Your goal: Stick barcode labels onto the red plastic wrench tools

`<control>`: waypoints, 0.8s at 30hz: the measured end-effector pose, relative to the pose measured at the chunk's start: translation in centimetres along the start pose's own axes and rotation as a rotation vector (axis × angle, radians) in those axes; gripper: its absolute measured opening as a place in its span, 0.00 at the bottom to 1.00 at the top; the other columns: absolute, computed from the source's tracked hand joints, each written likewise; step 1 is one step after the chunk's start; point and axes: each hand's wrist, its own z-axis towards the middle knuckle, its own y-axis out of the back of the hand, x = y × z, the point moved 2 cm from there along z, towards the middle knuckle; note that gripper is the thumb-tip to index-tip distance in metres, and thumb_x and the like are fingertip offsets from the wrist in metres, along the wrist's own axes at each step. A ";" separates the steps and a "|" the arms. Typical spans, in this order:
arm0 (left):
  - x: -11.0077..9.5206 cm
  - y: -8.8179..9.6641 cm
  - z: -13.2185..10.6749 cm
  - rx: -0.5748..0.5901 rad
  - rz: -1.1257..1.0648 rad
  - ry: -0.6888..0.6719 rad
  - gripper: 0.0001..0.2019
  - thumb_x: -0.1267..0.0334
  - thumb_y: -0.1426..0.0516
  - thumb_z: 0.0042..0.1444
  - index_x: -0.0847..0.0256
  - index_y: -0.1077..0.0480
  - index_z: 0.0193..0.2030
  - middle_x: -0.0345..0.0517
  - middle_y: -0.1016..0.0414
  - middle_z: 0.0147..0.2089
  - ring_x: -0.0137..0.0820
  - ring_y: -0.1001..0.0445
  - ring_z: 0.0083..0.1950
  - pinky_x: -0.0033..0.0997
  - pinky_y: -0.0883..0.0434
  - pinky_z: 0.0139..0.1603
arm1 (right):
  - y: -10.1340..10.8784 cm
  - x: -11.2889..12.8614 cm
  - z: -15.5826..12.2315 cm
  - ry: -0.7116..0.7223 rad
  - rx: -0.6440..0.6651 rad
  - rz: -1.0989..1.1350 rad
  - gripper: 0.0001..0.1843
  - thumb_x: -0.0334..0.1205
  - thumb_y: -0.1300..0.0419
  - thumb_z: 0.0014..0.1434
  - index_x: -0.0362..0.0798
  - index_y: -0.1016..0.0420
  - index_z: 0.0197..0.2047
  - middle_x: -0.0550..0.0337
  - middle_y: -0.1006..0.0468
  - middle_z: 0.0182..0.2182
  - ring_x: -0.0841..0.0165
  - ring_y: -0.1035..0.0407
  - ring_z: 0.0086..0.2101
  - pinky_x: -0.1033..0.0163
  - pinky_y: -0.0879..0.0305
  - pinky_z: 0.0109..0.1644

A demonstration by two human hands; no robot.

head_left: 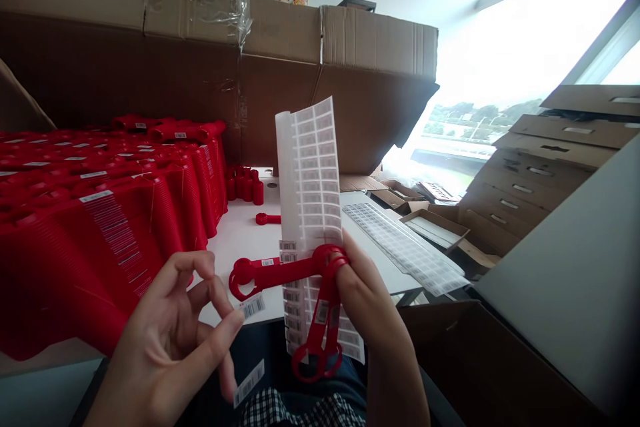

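My left hand has its fingers curled. One barcode label sits at the tip of the thumb, and a second label hangs from a lower fingertip. My right hand is closed around a white sheet of barcode labels, held upright, together with several red plastic pieces. These have ring-shaped ends. One red piece points left toward my left hand, and others hang down in front of the sheet. Small labels are stuck on them. The right fingers behind the sheet are hidden.
Stacked red pieces with labels fill the left of the white table. Small red cylinders stand behind. More label sheets lie at right. Large cardboard spans the back; stacked boxes and an open carton are at right.
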 end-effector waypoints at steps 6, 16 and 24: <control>0.6 -1.0 0.4 -0.085 -0.012 0.035 0.20 0.58 0.32 0.57 0.47 0.37 0.50 0.32 0.27 0.34 0.25 0.26 0.18 0.23 0.27 0.16 | -1.1 1.0 -0.9 0.086 0.026 -0.026 0.08 0.36 0.53 0.69 0.53 0.33 0.43 0.61 0.28 0.33 0.65 0.30 0.35 0.60 0.34 0.35; 0.4 -2.1 0.5 -0.112 0.052 0.065 0.18 0.56 0.35 0.59 0.49 0.40 0.49 0.31 0.25 0.33 0.25 0.25 0.20 0.23 0.29 0.20 | -1.7 1.7 -1.8 0.130 0.008 -0.056 0.06 0.38 0.51 0.69 0.53 0.37 0.39 0.61 0.27 0.34 0.66 0.33 0.33 0.60 0.34 0.36; 0.6 -2.2 0.5 -0.094 0.037 0.074 0.18 0.59 0.35 0.60 0.48 0.40 0.49 0.29 0.27 0.34 0.25 0.25 0.19 0.24 0.26 0.22 | -1.7 1.8 -1.8 0.158 -0.012 -0.062 0.07 0.36 0.51 0.69 0.53 0.37 0.38 0.63 0.27 0.33 0.67 0.35 0.32 0.61 0.35 0.36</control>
